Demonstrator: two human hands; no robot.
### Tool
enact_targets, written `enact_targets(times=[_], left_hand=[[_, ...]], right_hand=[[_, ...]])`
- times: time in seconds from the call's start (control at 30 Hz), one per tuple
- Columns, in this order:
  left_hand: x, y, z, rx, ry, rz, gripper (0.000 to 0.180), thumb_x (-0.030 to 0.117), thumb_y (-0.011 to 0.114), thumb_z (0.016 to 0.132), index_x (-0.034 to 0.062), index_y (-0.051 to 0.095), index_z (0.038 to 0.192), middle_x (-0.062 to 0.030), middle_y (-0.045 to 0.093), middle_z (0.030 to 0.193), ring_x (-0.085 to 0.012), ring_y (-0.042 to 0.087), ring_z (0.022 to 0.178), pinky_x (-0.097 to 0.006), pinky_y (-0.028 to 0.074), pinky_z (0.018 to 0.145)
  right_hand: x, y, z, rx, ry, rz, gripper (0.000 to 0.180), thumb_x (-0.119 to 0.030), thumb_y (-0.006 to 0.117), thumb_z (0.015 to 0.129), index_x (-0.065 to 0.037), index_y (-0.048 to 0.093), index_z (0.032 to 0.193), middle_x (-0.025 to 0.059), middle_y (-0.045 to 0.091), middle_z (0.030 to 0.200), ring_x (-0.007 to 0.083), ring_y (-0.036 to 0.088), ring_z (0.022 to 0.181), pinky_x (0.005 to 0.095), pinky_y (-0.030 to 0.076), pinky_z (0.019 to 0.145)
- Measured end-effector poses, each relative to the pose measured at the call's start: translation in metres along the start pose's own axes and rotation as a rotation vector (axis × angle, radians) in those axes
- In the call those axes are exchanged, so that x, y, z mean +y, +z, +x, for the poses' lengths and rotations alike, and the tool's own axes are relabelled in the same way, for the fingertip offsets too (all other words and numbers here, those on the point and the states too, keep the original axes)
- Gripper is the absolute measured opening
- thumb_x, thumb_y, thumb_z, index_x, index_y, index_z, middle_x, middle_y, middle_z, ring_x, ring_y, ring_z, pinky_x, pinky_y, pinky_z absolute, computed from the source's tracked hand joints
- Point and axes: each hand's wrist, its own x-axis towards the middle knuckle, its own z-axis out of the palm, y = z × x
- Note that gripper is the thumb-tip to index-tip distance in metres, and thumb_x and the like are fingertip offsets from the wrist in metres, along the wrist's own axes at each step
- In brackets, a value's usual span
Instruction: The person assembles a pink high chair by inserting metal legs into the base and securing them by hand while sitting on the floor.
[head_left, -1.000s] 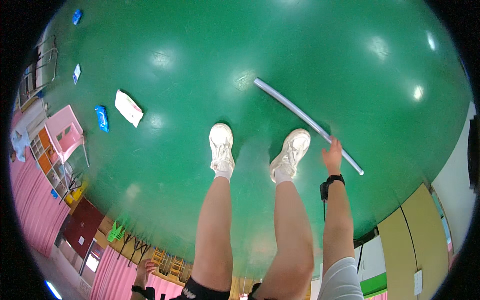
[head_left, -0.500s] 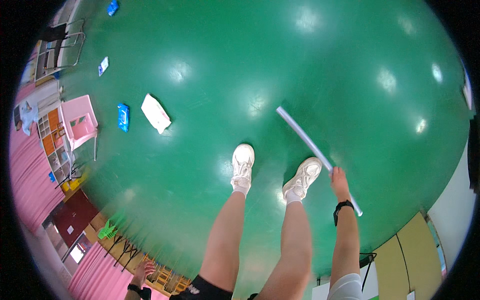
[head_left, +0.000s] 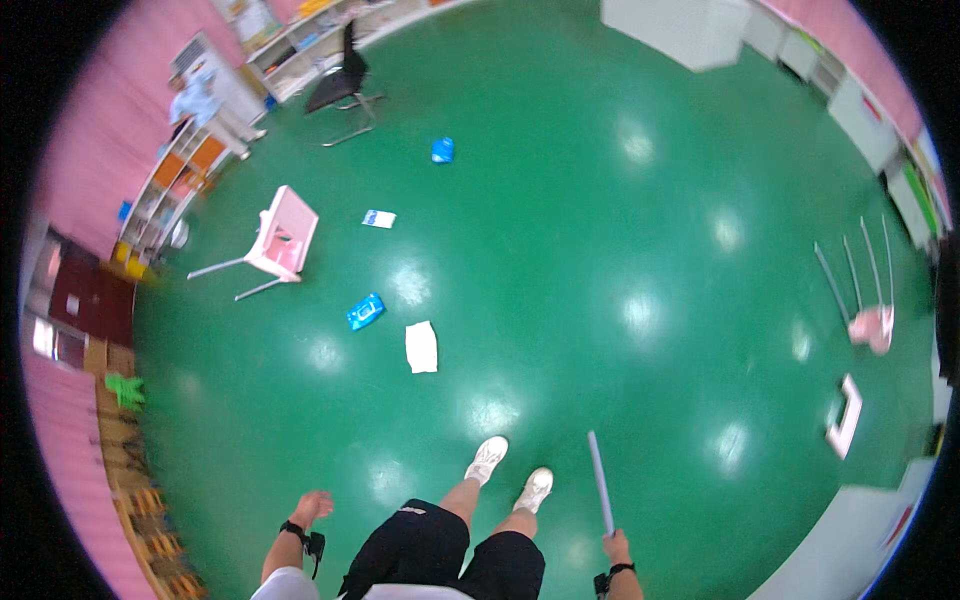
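Note:
My right hand [head_left: 617,547] is closed around a straight silvery-grey tube [head_left: 600,480]. The tube tilts slightly left as it points away from me, beside my right shoe. At the lower left, my left hand [head_left: 314,507] hangs free beside my leg, its fingers loosely extended and nothing in it. A white packet [head_left: 421,347] lies on the green floor ahead of my shoes, and a blue packet [head_left: 366,312] is just left of it.
Left stands a pink chair [head_left: 285,235] with grey legs; farther off are a black chair [head_left: 343,85] and a person [head_left: 205,110]. A pink piece with upturned legs [head_left: 872,325] and a pale pink frame piece [head_left: 846,415] lie at right. Shelves and cabinets line the walls.
My view has lifted and swung, so more of the room shows. The tube now points more straight ahead, still in my right hand. My left hand has come farther into view.

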Motion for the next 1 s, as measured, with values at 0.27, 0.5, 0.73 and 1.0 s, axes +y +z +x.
enact_targets(times=[0.27, 0.5, 0.73, 1.0], left_hand=[[-0.105, 0.027, -0.072, 0.131, -0.101, -0.326, 0.035, 0.032, 0.044, 0.089, 0.0074, 0.057, 0.110, -0.0107, 0.064, 0.093, -0.0230, 0.062, 0.075, -0.037, 0.049, 0.070], [-0.236, 0.042, -0.093, 0.216, -0.295, -0.608, 0.037, 0.034, 0.047, 0.087, 0.0048, 0.057, 0.108, -0.0118, 0.064, 0.084, -0.0242, 0.062, 0.073, -0.039, 0.049, 0.060], [-0.370, 0.048, -0.077, 0.266, -0.222, -1.039, 0.034, 0.032, 0.061, 0.080, 0.0039, 0.062, 0.100, -0.0170, 0.062, 0.106, -0.0252, 0.063, 0.077, -0.042, 0.053, 0.061], [-0.350, -0.007, -0.008, 0.285, -0.209, -0.140, 0.030, 0.032, 0.057, 0.081, 0.0041, 0.063, 0.091, -0.0161, 0.065, 0.082, -0.0305, 0.063, 0.073, -0.042, 0.050, 0.062]], right_hand=[[-0.043, -0.095, -0.034, 0.042, -0.252, -0.308, 0.035, -0.028, 0.062, 0.076, 0.001, 0.061, 0.094, 0.0253, 0.064, 0.092, 0.0417, 0.061, 0.088, 0.0474, 0.049, 0.078], [-0.221, -0.127, -0.026, 0.034, -0.497, -0.485, 0.038, -0.032, 0.063, 0.075, 0.000, 0.062, 0.094, 0.0245, 0.064, 0.092, 0.0413, 0.061, 0.088, 0.0472, 0.049, 0.078], [-0.423, -0.081, -0.065, 0.007, -0.723, -0.582, 0.040, -0.036, 0.064, 0.074, -0.001, 0.063, 0.093, 0.0237, 0.064, 0.092, 0.0409, 0.062, 0.088, 0.0470, 0.049, 0.078], [-0.590, 0.008, -0.127, -0.047, -0.890, -0.741, 0.044, -0.040, 0.064, 0.072, -0.001, 0.064, 0.092, 0.0228, 0.065, 0.091, 0.0404, 0.062, 0.088, 0.0468, 0.049, 0.078]])
